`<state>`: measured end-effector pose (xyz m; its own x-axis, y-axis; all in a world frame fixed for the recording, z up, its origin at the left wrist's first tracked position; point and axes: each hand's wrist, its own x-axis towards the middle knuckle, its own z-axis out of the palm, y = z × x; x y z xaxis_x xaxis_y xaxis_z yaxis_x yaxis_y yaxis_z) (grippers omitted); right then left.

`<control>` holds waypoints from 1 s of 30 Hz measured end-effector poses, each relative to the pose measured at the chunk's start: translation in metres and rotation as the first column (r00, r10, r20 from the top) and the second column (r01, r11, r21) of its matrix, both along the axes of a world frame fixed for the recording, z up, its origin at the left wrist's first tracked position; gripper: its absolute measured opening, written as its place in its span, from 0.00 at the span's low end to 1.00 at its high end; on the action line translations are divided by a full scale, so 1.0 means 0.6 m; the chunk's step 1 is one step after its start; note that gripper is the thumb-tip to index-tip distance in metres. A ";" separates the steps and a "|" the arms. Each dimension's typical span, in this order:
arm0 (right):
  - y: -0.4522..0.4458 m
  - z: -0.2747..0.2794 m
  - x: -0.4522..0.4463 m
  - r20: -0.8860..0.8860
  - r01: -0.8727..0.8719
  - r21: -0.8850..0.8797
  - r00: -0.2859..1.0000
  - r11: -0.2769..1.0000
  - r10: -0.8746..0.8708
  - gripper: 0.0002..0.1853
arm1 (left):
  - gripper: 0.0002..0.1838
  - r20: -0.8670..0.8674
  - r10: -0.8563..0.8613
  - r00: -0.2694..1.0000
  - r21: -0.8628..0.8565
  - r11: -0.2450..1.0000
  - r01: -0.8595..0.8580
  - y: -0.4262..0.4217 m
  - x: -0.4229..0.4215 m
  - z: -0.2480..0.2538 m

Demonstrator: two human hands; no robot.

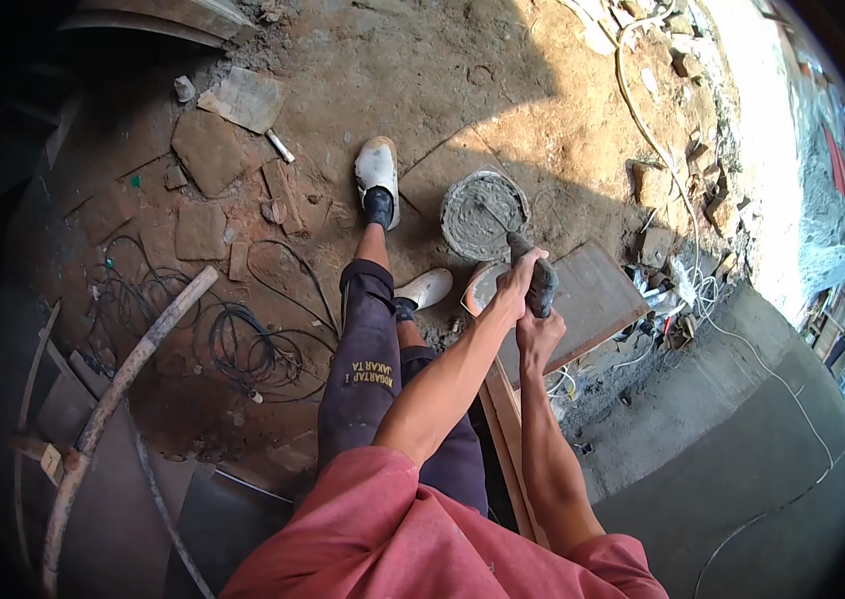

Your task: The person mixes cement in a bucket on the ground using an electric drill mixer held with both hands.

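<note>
Left hand [518,286] is gripping the drill [544,288], right hand [540,337] is clasping its near end; it's looking heavy, needing both holds. Mortar [466,222] is seeming thick, probably dragging.

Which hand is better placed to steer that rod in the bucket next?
Probably the left hand: it is on the dark tool, nearer the bucket, where the rod dips into the grey mix. The right hand sits farther back, at the tool's rear end.

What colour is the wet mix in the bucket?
The mix is grey; the head view shows it best.
</note>
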<state>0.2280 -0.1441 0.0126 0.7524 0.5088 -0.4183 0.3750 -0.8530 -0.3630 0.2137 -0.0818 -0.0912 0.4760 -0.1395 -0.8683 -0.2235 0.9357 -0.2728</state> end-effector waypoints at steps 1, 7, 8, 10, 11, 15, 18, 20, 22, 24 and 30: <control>0.002 -0.001 0.000 0.003 0.018 0.014 1.000 1.000 -0.018 0.18 | 0.20 0.023 0.016 1.000 0.003 1.000 -0.016 0.002 0.000 0.001; -0.007 0.002 0.005 -0.014 0.028 -0.002 1.000 1.000 -0.028 0.18 | 0.17 0.023 0.014 1.000 0.030 0.999 -0.014 -0.002 0.001 0.008; -0.007 0.002 0.007 -0.012 0.027 -0.003 1.000 1.000 -0.027 0.18 | 0.17 0.036 0.013 0.999 0.051 0.999 -0.015 -0.004 0.004 0.006; -0.010 0.000 0.012 0.003 0.014 -0.045 1.000 0.999 -0.014 0.18 | 0.17 0.035 0.005 0.999 0.031 0.999 -0.006 -0.004 0.004 0.014; -0.011 0.000 0.014 0.005 0.014 -0.044 1.000 0.999 -0.014 0.18 | 0.16 0.032 -0.004 0.999 0.015 1.000 0.003 -0.002 0.004 0.017; -0.023 -0.002 0.017 0.002 0.008 -0.036 1.000 0.999 -0.008 0.19 | 0.33 0.033 -0.001 0.999 0.020 1.000 0.000 -0.020 0.007 0.007; -0.044 -0.007 0.027 -0.010 -0.018 -0.036 1.000 0.999 0.018 0.21 | 0.16 -0.084 -0.006 0.996 -0.024 1.000 0.004 -0.034 0.020 0.007; -0.048 -0.006 0.031 -0.016 -0.040 -0.053 0.999 0.998 0.039 0.21 | 0.17 -0.018 0.060 0.998 0.033 0.998 -0.059 -0.051 0.023 -0.008; -0.048 -0.004 0.034 -0.041 -0.085 -0.064 0.996 0.994 0.083 0.21 | 0.17 -0.019 0.054 0.998 0.019 0.998 -0.054 -0.053 0.019 -0.004; -0.048 0.001 0.032 -0.040 -0.096 -0.056 0.995 0.994 0.094 0.21 | 0.16 -0.078 0.082 0.994 -0.023 0.996 -0.084 -0.051 0.014 0.002; -0.033 0.006 0.016 -0.056 -0.092 -0.082 0.995 0.992 0.087 0.18 | 0.21 -0.035 0.161 0.986 0.011 0.987 -0.161 -0.039 -0.012 0.014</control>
